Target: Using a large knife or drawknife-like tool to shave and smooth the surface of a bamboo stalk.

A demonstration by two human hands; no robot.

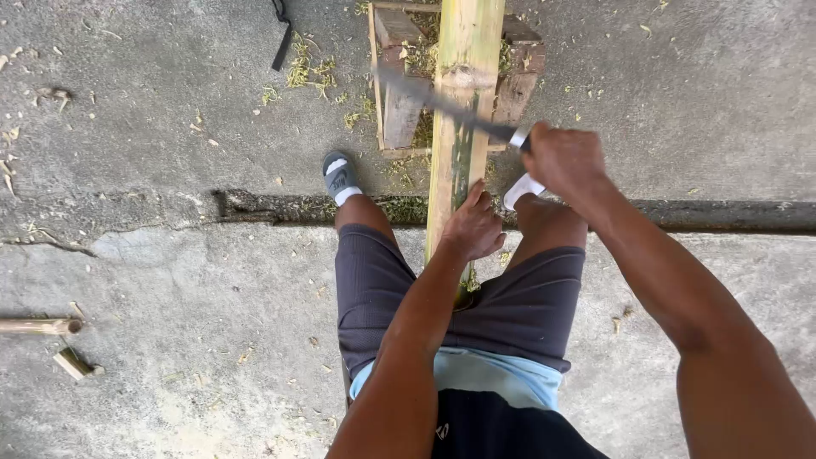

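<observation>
Bamboo pole runs up the middle of the frame, propped on a wooden crate at top. Our left hand clasps it steady; our right hand grips a long knife laid across it, to shave.

- A long, pale yellow-green bamboo pole ran from near to far at centre, its far part resting on a wooden block.
- A dark-bladed machete with a silver collar lay slantwise across the pole's far part, blade pointing left.
</observation>
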